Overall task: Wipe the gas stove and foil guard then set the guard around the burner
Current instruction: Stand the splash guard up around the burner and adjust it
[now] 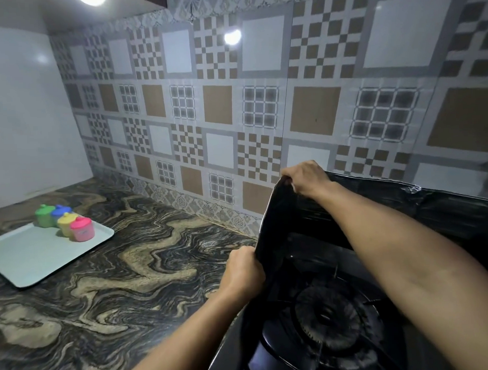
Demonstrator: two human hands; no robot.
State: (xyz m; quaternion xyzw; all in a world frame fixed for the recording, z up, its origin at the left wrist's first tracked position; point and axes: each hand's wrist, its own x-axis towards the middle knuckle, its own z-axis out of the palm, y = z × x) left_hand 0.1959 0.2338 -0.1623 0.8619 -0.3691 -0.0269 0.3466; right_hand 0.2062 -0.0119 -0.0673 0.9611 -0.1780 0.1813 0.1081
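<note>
Beside the burner (329, 319), both hands grip the black guard's (376, 213) left panel: left hand (244, 269) low, right hand (303, 178) at top edge.

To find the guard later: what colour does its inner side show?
Glossy black guard, seen in the head view.

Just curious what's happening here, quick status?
Left hand and right hand both grip the foil guard. Guard upright behind the burner. Nothing in the way.
</note>
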